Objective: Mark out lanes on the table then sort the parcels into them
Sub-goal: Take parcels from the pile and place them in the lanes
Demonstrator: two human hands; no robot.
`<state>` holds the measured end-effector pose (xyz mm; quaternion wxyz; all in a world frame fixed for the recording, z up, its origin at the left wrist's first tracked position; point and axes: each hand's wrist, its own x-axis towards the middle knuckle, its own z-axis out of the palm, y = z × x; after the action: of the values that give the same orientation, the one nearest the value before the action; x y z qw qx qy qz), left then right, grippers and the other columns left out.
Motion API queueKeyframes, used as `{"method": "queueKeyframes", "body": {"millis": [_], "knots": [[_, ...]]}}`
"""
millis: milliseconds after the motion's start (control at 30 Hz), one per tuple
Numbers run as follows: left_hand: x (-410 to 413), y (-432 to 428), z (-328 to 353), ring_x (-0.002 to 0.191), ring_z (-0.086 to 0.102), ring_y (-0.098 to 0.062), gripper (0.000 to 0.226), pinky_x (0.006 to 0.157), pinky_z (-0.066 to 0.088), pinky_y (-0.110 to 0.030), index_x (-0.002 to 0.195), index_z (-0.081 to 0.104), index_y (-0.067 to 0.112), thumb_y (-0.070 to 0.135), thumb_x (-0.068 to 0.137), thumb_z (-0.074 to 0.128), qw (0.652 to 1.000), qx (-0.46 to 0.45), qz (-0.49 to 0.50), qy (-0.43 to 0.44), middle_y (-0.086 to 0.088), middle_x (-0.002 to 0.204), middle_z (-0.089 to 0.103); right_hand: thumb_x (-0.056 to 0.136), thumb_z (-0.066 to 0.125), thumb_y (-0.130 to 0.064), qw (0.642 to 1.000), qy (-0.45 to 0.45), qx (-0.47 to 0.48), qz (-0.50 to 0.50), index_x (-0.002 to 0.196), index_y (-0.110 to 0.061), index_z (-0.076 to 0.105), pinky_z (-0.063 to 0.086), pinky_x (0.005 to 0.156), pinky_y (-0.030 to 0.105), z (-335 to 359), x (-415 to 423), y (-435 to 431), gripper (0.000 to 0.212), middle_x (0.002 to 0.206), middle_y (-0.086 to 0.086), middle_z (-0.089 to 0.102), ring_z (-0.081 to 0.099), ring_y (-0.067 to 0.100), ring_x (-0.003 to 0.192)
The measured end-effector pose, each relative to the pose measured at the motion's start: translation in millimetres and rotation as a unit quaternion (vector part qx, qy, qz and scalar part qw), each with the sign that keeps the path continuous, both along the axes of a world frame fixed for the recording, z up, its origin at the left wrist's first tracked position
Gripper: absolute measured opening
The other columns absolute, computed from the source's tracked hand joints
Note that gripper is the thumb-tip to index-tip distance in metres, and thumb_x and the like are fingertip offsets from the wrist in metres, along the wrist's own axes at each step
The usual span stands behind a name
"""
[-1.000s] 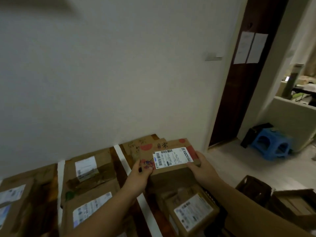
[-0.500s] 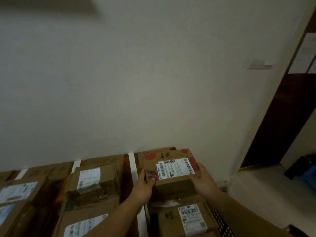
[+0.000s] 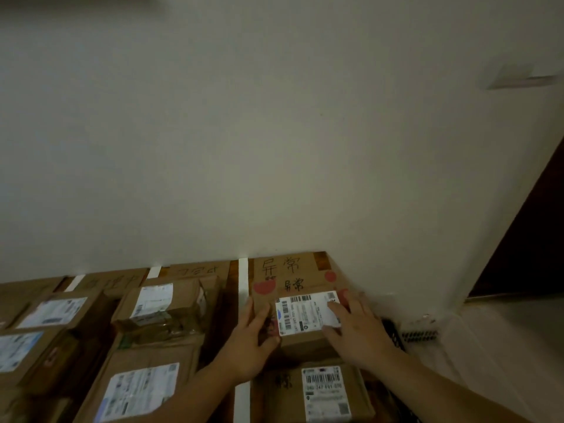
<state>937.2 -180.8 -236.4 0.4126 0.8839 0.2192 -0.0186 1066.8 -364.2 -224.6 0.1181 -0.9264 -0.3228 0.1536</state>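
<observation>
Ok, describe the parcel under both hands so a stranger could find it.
Find the rightmost lane, right of the long white tape strip, by the wall corner. The brown cardboard parcel sits second from the wall under both hands; unlike its neighbours, it has red blobs around its white label.

A makeshift parcel-sorting room is suggested by labelled parcels [image 3: 143, 389] laid between tape [image 3: 243, 282] lanes against a bare wall [image 3: 244, 132].

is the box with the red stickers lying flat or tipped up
Flat. The parcel lies label-up in the rightmost lane; the left hand and right hand rest on it.
</observation>
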Motion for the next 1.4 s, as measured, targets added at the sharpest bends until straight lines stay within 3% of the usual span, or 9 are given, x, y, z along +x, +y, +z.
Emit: {"method": "queueKeyframes", "body": {"millis": [200, 333, 500, 667, 867, 1000, 1200, 1400], "knots": [[-7, 8, 8, 0.146, -0.001, -0.020, 0.072, 0.117, 0.012, -0.047, 0.146, 0.005, 0.048, 0.046, 0.091, 0.051, 0.995, 0.089, 0.005, 0.049, 0.017, 0.156, -0.011, 0.091, 0.039, -0.061, 0.999, -0.043, -0.025, 0.013, 0.145, -0.029, 0.029, 0.030, 0.109, 0.040, 12, 4, 12, 0.063, 0.150, 0.003, 0.026, 0.025, 0.022, 0.135], [-44, 34, 40, 0.146, -0.005, -0.020, 0.071, 0.118, 0.011, -0.050, 0.149, 0.011, 0.039, 0.047, 0.091, 0.051, 0.991, 0.107, 0.061, 0.047, 0.010, 0.159, -0.006, 0.089, 0.044, -0.061, 0.998, -0.052, 0.002, 0.029, 0.147, -0.029, 0.028, 0.022, 0.114, 0.044, 32, -15, 43, 0.068, 0.156, 0.004, 0.020, 0.018, 0.026, 0.142], [-146, 93, 74, 0.147, -0.006, -0.020, 0.072, 0.119, 0.009, -0.041, 0.151, 0.011, 0.031, 0.048, 0.093, 0.049, 0.978, 0.182, 0.097, 0.030, 0.003, 0.160, -0.003, 0.091, 0.041, -0.059, 0.987, -0.091, -0.001, 0.135, 0.140, -0.024, 0.039, 0.032, 0.108, 0.043, 64, -87, 118, 0.060, 0.145, 0.008, 0.037, 0.033, 0.027, 0.134], [-301, 165, 96, 0.147, 0.000, -0.019, 0.068, 0.117, 0.009, -0.034, 0.151, 0.017, 0.027, 0.046, 0.093, 0.049, 0.952, 0.247, 0.178, 0.046, -0.001, 0.160, 0.003, 0.091, 0.042, -0.058, 0.966, -0.090, 0.026, 0.241, 0.134, -0.022, 0.045, 0.039, 0.099, 0.036, 89, -218, 224, 0.056, 0.138, 0.008, 0.043, 0.041, 0.027, 0.125], [-508, 230, 101, 0.147, 0.003, -0.024, 0.070, 0.118, 0.012, -0.037, 0.151, 0.016, 0.027, 0.049, 0.093, 0.049, 0.924, 0.185, 0.309, 0.130, -0.002, 0.160, 0.003, 0.090, 0.044, -0.059, 0.936, -0.041, 0.033, 0.348, 0.139, -0.025, 0.042, 0.041, 0.101, 0.038, 93, -392, 335, 0.059, 0.141, 0.005, 0.041, 0.043, 0.026, 0.126], [-612, 266, 101, 0.146, 0.007, -0.027, 0.069, 0.118, 0.014, -0.042, 0.150, 0.018, 0.027, 0.049, 0.092, 0.050, 0.898, 0.166, 0.388, 0.127, -0.002, 0.159, 0.008, 0.090, 0.044, -0.059, 0.911, -0.018, 0.040, 0.409, 0.133, -0.029, 0.046, 0.041, 0.101, 0.039, 97, -479, 395, 0.053, 0.140, 0.004, 0.044, 0.046, 0.024, 0.122], [-709, 337, 98, 0.147, 0.002, -0.027, 0.073, 0.119, 0.012, -0.044, 0.150, 0.016, 0.027, 0.051, 0.091, 0.050, 0.859, 0.114, 0.483, 0.127, -0.005, 0.160, 0.004, 0.089, 0.046, -0.059, 0.887, -0.029, 0.032, 0.460, 0.142, -0.021, 0.041, 0.040, 0.102, 0.039, 101, -567, 503, 0.066, 0.142, 0.010, 0.042, 0.043, 0.028, 0.127], [-767, 448, 98, 0.147, 0.002, -0.027, 0.073, 0.119, 0.013, -0.045, 0.151, 0.013, 0.025, 0.050, 0.092, 0.049, 0.853, 0.115, 0.492, 0.128, -0.006, 0.160, 0.003, 0.091, 0.048, -0.055, 0.877, -0.004, 0.069, 0.476, 0.143, -0.020, 0.038, 0.038, 0.104, 0.040, 86, -624, 632, 0.063, 0.144, 0.008, 0.039, 0.041, 0.027, 0.129]]}}
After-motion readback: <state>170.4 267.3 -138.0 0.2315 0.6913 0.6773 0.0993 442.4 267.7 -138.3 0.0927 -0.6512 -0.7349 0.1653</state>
